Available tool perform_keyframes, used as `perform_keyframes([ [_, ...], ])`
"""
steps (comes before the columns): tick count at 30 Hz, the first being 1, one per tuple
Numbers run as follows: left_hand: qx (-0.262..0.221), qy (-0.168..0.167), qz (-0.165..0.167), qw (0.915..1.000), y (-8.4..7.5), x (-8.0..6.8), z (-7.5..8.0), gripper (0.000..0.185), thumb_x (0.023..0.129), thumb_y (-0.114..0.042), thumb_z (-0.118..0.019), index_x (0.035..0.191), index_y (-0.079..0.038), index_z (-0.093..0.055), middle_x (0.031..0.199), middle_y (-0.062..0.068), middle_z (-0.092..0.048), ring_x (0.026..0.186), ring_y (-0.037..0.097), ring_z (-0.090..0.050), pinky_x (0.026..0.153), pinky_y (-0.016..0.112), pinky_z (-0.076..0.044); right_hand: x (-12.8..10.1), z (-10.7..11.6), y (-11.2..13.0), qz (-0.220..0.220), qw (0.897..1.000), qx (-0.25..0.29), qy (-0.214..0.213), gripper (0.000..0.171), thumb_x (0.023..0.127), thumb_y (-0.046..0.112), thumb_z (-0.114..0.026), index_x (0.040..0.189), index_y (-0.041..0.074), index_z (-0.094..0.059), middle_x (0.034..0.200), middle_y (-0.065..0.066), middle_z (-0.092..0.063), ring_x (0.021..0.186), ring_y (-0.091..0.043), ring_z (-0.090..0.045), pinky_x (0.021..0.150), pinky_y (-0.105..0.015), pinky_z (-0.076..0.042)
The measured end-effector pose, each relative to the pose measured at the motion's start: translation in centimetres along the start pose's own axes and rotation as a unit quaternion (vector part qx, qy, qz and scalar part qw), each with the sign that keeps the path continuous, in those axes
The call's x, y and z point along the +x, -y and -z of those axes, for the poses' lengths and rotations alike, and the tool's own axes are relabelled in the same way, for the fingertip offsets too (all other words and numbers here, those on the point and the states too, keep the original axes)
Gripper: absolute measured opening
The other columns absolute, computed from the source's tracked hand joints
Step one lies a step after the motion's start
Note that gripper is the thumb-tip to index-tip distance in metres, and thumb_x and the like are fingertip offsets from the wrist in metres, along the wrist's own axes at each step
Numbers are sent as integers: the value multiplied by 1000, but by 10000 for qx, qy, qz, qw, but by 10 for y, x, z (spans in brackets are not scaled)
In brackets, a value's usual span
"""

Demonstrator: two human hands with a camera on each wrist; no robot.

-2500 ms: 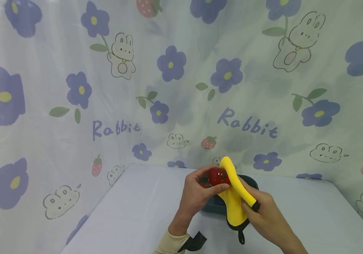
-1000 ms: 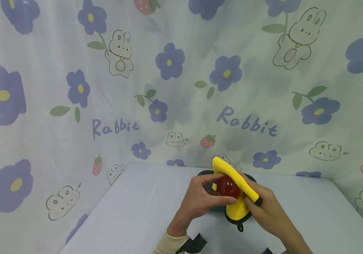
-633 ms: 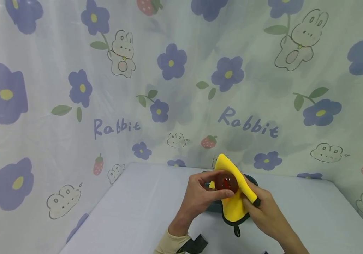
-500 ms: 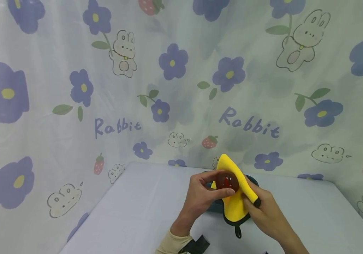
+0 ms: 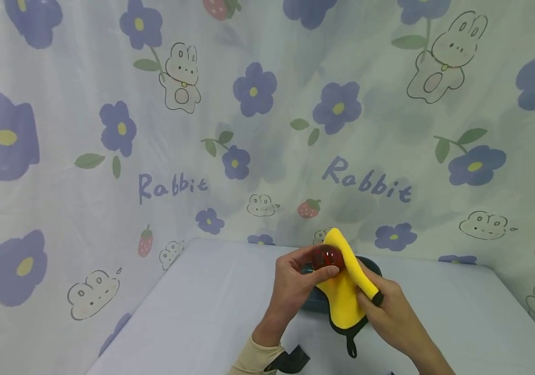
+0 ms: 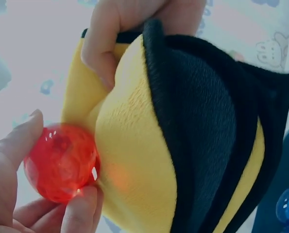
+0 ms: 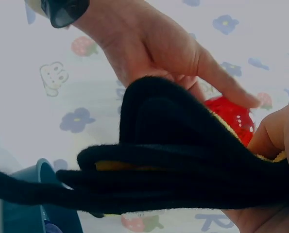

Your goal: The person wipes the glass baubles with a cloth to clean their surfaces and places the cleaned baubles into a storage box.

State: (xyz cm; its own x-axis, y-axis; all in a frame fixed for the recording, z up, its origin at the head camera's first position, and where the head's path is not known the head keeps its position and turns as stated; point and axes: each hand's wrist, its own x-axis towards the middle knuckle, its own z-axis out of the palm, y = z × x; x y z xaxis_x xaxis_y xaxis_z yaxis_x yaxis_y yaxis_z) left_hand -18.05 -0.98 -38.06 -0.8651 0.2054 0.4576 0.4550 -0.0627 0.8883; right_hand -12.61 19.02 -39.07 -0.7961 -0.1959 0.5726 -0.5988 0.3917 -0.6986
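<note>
My left hand (image 5: 297, 284) pinches a clear red ball (image 5: 327, 258) between thumb and fingers, above the table. The same red ball (image 6: 60, 162) shows close up in the left wrist view, pressed against a folded yellow cloth (image 6: 134, 160) with a black back. My right hand (image 5: 386, 307) grips the yellow cloth (image 5: 344, 291) and holds it against the ball's right side. In the right wrist view the cloth's black side (image 7: 183, 165) fills the middle, with the ball (image 7: 231, 116) behind it. A black loop hangs from the cloth's lower end.
A dark teal bowl (image 5: 311, 304) stands on the pale table (image 5: 192, 323) right under the hands, mostly hidden by them. A printed curtain (image 5: 249, 130) with flowers and rabbits closes off the back and both sides. A black strap (image 5: 291, 359) lies by my left wrist.
The ball and cloth dipped lower a second ago and have since risen again. The ball has turned in my left fingers while the cloth slid over it.
</note>
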Motion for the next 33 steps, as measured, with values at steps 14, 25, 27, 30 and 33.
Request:
perform_keyframes([
  [14, 520, 256, 440, 9974, 5, 1, 4, 49, 84, -37, -86, 129, -21, -72, 122, 1, -75, 106, 12, -71, 88, 27, -63, -1, -1, 10, 410, 9960, -755, -263, 70, 84, -19, -67, 149, 2, -53, 132, -18, -71, 99, -7, -72, 81, -33, -65],
  [25, 786, 1112, 295, 9902, 0, 1, 12, 30, 84, -28, -87, 111, -22, -77, 96, 2, -74, 81, 6, -65, 73, 24, -62, 1, -2, 8, 1328, 9840, -1145, -317, 90, 75, -28, -71, 153, 12, -50, 153, -12, -57, 136, 10, -49, 105, -2, -40],
  [27, 864, 1220, 276, 9884, -1, 1, 14, 24, 84, -28, -87, 105, -22, -78, 89, 1, -72, 78, 6, -63, 70, 24, -60, 1, -2, 7, 1467, 9827, -1097, -264, 91, 74, -28, -72, 153, 10, -50, 155, -12, -55, 140, 11, -44, 106, -3, -39],
  [30, 943, 1341, 251, 9862, -4, 0, 15, 21, 84, -28, -87, 101, -21, -78, 86, 1, -71, 77, 7, -63, 69, 25, -61, 2, -1, 5, 1603, 9814, -1032, -211, 91, 74, -28, -72, 154, 7, -48, 157, -11, -53, 143, 11, -41, 108, -4, -38],
  [33, 1027, 1411, 216, 9844, -6, -2, 15, 24, 83, -31, -88, 103, -22, -79, 87, -1, -72, 79, 8, -65, 70, 27, -62, 3, -1, 3, 1576, 9828, -947, -189, 88, 76, -27, -71, 154, 8, -48, 157, -8, -53, 141, 11, -43, 107, -4, -39],
])
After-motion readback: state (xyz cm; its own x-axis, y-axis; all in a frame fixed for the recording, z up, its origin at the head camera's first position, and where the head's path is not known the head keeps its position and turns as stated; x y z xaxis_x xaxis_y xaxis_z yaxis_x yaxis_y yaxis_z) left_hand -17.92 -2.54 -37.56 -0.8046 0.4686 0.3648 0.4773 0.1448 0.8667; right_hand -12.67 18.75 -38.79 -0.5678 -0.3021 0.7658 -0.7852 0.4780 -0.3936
